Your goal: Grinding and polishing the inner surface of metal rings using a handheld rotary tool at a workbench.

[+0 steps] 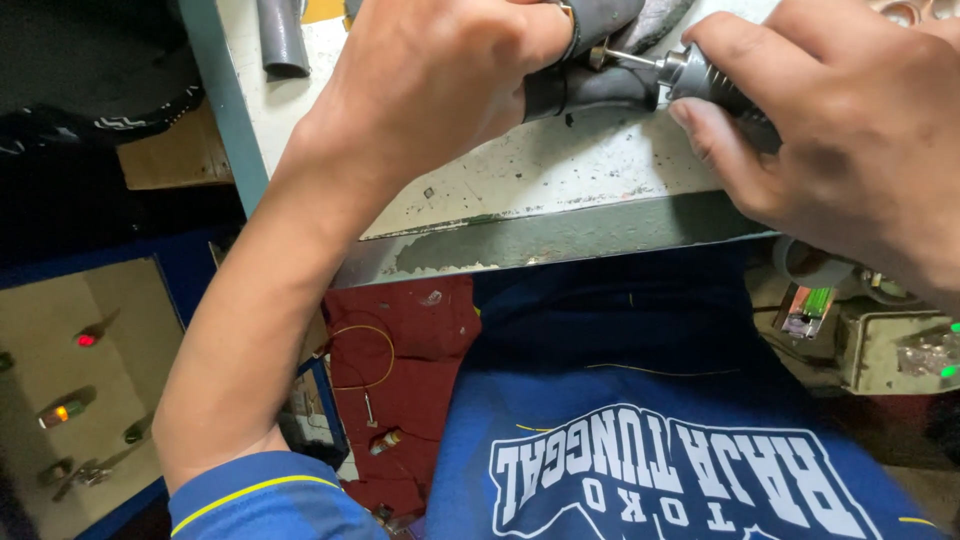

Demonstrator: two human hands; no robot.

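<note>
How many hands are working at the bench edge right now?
2: the left hand presses a black rubber piece on the bench; the right hand holds a rotary tool against it. None others visible.

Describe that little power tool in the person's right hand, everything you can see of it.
The rotary tool has a dark ribbed body, a silvery metal collar and a thin steel shaft ending in a small bit. It lies nearly level over the worn pale workbench, tip pointing left. The right hand wraps its body; the tip meets a black rubber piece that the left hand presses down. Whether it is spinning cannot be told.
</note>
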